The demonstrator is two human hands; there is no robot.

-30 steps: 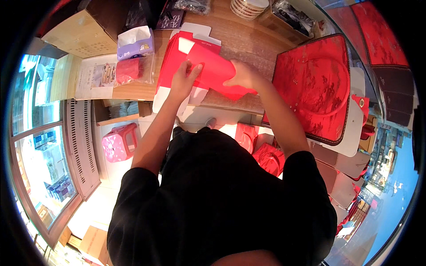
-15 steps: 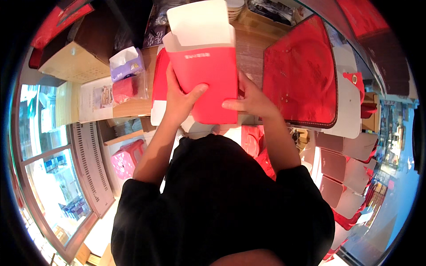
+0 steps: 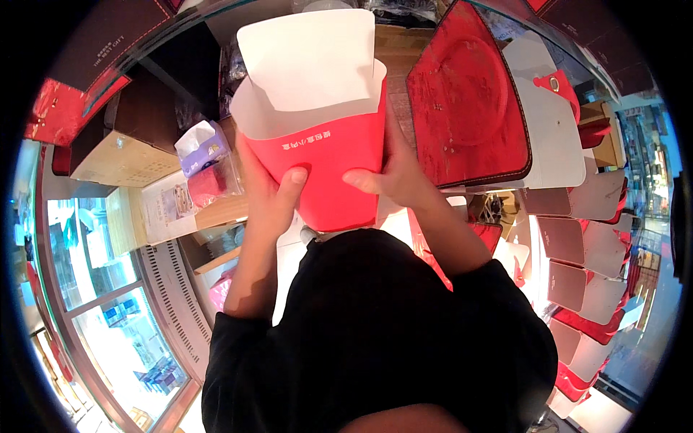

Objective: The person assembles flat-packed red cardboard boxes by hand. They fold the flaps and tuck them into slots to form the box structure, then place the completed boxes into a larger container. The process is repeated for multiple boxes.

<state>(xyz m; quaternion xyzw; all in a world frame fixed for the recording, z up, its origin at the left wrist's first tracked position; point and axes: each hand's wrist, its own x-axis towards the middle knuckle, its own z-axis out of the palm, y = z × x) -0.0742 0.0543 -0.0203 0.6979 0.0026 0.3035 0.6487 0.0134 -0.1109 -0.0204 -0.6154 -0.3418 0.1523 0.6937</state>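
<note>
Between my two hands is a red paperboard box [image 3: 328,173], white inside, with a tall white flap standing up at its far side. Its mouth gapes and its front wall bows outward. My left hand [image 3: 271,191] grips the left side, thumb across the front. On the right side, my right hand [image 3: 393,173] holds it the same way, with its thumb pressed on the front and its fingers mostly hidden behind. To the right, a red leather-look panel [image 3: 469,101] with stitched edges and a round embossed ring lies on the wooden table.
A purple tissue box [image 3: 202,150] and a bagged red item [image 3: 208,186] sit at the left, by a cardboard box [image 3: 119,148]. White boards [image 3: 541,115] lie under the red panel. Several brown-and-white folded pieces [image 3: 585,238] are stacked at the lower right.
The red box has come nearer and tilted, so its mouth shows wider. Both hands still hold its sides. The whole view has shifted somewhat.
</note>
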